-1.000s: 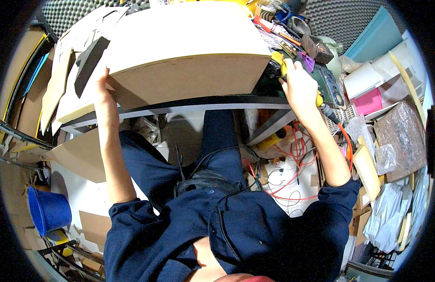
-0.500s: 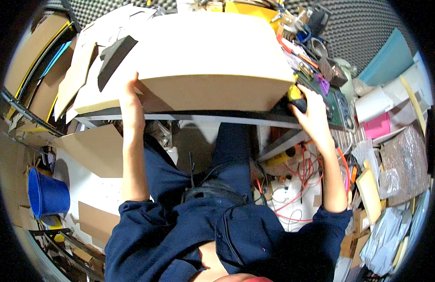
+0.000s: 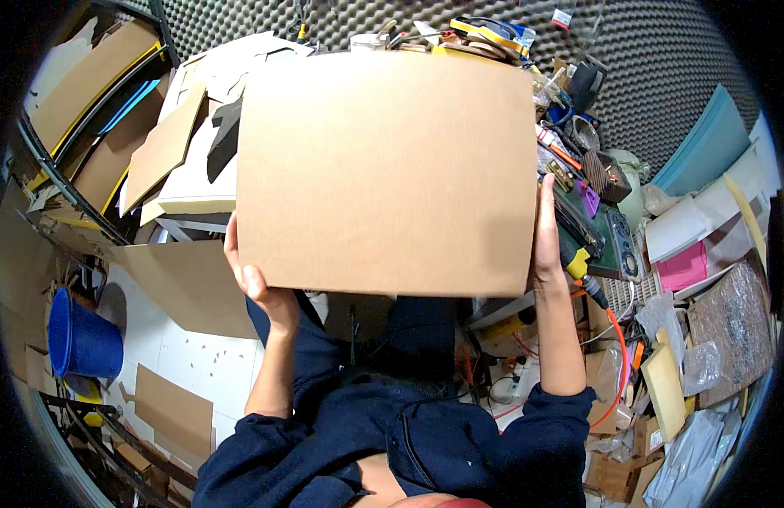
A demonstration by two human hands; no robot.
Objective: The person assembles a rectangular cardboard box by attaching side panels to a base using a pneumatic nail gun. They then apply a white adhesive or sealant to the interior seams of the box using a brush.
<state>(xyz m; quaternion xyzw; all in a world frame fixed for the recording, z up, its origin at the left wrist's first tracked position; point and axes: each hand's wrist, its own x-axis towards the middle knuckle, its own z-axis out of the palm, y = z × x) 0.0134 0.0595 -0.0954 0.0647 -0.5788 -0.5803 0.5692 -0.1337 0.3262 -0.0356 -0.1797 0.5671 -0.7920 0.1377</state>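
Note:
Between my two hands is a large box-like block (image 3: 387, 182), its plain brown face turned toward me. My left hand (image 3: 254, 275) grips its lower left edge, the thumb on the near face and the other fingers mostly behind the side. Against the right side lies my right hand (image 3: 546, 237), fingers pointing up along the edge. The block hides most of the workbench behind it. Close to my right wrist, at the bench edge, rests a yellow and black hand tool (image 3: 578, 264) joined to an orange-red hose (image 3: 622, 339).
Cardboard sheets (image 3: 167, 152) and a black angular piece (image 3: 225, 140) lie on the left of the bench. Assorted tools (image 3: 565, 157) crowd its right side. A blue bucket (image 3: 85, 334) stands on the floor at left. Wrapped sheets (image 3: 726, 322) and packing material fill the right.
The block has tipped so its brown side, narrow before, now faces me broadly. My right hand has left the yellow and black tool and moved to the block's side; my left hand has shifted nearer.

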